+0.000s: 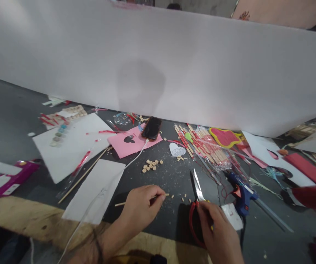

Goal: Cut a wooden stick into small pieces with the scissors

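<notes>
My left hand (141, 206) is closed around a thin wooden stick (120, 204), whose short end pokes out past the thumb and fingertip. In my right hand (220, 229) is a pair of scissors (197, 187) with red handles, the blades pointing away from me and slightly parted. Between the hands, small cut pieces of stick (182, 200) lie scattered on the dark tabletop (171, 179). Farther off is a pile of small wooden bits (151, 166), and beside it a white paper heart (177, 149) with drawn lines.
A phone (151, 128) with a white cable rests on pink paper (122, 143). Bundled sticks (201, 143) lie at the back right, near a blue glue gun (241, 192). White sheets (93, 192) and a purple tool (12, 178) are at left. A tall white panel (158, 62) stands behind.
</notes>
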{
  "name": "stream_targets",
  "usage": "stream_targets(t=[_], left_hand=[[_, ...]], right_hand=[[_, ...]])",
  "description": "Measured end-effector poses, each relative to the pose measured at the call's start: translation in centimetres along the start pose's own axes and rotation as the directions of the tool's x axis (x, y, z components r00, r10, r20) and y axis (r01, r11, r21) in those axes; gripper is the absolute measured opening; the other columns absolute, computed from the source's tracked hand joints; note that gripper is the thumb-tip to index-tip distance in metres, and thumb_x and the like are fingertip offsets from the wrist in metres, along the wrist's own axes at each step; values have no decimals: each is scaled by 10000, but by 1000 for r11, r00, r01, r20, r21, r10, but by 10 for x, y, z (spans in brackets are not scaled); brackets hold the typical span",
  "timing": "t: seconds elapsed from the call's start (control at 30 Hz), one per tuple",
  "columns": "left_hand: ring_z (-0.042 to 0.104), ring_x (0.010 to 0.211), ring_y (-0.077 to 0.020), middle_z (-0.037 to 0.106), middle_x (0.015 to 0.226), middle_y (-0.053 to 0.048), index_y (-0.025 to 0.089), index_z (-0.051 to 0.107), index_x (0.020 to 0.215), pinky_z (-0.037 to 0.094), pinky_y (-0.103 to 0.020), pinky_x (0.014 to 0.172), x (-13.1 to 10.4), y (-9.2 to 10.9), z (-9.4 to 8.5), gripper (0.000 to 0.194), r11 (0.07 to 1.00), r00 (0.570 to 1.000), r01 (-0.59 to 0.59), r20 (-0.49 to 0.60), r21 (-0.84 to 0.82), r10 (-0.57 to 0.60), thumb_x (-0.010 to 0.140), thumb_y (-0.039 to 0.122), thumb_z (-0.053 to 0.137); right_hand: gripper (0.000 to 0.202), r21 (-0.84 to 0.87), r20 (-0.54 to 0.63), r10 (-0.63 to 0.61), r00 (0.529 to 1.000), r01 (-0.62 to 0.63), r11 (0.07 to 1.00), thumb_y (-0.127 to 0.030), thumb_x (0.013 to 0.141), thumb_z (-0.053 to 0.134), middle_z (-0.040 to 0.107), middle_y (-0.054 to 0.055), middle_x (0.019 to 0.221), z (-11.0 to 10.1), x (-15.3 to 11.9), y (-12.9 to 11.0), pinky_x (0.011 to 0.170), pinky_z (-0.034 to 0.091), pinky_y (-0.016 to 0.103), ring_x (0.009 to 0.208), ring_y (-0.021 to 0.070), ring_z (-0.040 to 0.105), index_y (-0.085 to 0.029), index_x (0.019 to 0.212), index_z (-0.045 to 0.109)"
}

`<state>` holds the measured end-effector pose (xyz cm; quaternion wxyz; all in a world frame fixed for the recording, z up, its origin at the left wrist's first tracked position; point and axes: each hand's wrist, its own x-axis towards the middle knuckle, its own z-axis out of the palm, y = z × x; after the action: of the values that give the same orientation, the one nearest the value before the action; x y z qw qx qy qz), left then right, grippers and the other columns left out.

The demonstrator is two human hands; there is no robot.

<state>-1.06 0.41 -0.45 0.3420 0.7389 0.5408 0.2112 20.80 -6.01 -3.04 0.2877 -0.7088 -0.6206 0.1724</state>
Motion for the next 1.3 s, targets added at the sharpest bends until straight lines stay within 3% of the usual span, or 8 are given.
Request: stream_targets(t=[0.2, 0.47, 0.57, 0.63, 0.8, 0.93, 1.07, 1.3], left_hand=[[577, 607, -122, 669, 683, 14, 211, 673, 762, 379, -196, 542, 0, -1, 0, 190, 992, 998, 49, -24, -116, -53, 796, 274, 498], [500, 527, -106, 608, 591, 14, 175, 666, 739, 354, -189, 489, -1, 4, -1, 211, 954, 995, 92, -16, -287, -101, 784, 311, 512], [461, 504, -99, 567, 554, 21, 166, 662, 737, 334, -187, 474, -3, 5, -4, 209, 940, 992, 114, -11, -323, -124, 780, 314, 520], [457, 508, -99, 561, 551, 19, 159, 659, 738, 336, -185, 476, -4, 5, -6, 206, 923, 991, 127, -2, -362, -137, 775, 315, 529], [498, 563, -110, 628, 633, -11, 144, 654, 748, 370, -187, 518, -1, 6, -9, 215, 858, 987, 148, 16, -492, -161, 767, 334, 554], [493, 557, -106, 630, 629, -16, 137, 656, 745, 363, -187, 516, 0, 7, -9, 222, 814, 985, 153, 18, -560, -172, 765, 339, 566], [457, 535, -89, 615, 629, -13, 128, 652, 754, 336, -179, 497, 1, 11, -11, 199, 771, 983, 155, 19, -617, -183, 762, 310, 572], [429, 522, -77, 569, 594, 10, 123, 645, 760, 325, -172, 491, 0, 15, -14, 173, 743, 985, 131, 4, -657, -170, 761, 277, 567]], right_hand=[[258, -410, 27, -109, 994, 111, 905, -393, 789, 495, 646, 91, 867, -9, -9, 34, 671, 465, 369, 761, 257, 602, -216, 969, 544], [269, -443, 60, -3, 998, 29, 896, -321, 768, 496, 643, 92, 822, -2, -3, 21, 600, 467, 332, 705, 250, 636, -207, 1006, 548], [286, -334, 8, 166, 986, -154, 930, -367, 706, 559, 662, 69, 832, -7, -2, 26, 531, 461, 298, 650, 225, 639, -244, 963, 578], [332, -105, -41, 222, 974, -225, 969, -428, 681, 592, 671, 42, 810, -12, -4, 28, 512, 462, 273, 634, 201, 631, -260, 966, 581], [573, 494, -160, 271, 949, -160, 854, -446, 652, 650, 671, 64, 918, -18, -10, 9, 613, 493, 265, 787, 212, 632, -238, 1168, 514], [813, 453, -45, 89, 995, -59, 890, -269, 533, 756, 621, 60, 1073, -12, -13, -12, 709, 499, 297, 914, 251, 604, -293, 1276, 428], [880, 348, 81, -150, 985, 113, 931, -211, 457, 783, 566, 76, 1173, 0, -14, -17, 795, 480, 312, 1025, 292, 557, -292, 1267, 450], [735, 329, 221, -115, 969, 37, 944, -189, 483, 719, 592, 85, 1113, 5, -15, -23, 779, 477, 323, 959, 272, 584, -275, 1184, 517]])
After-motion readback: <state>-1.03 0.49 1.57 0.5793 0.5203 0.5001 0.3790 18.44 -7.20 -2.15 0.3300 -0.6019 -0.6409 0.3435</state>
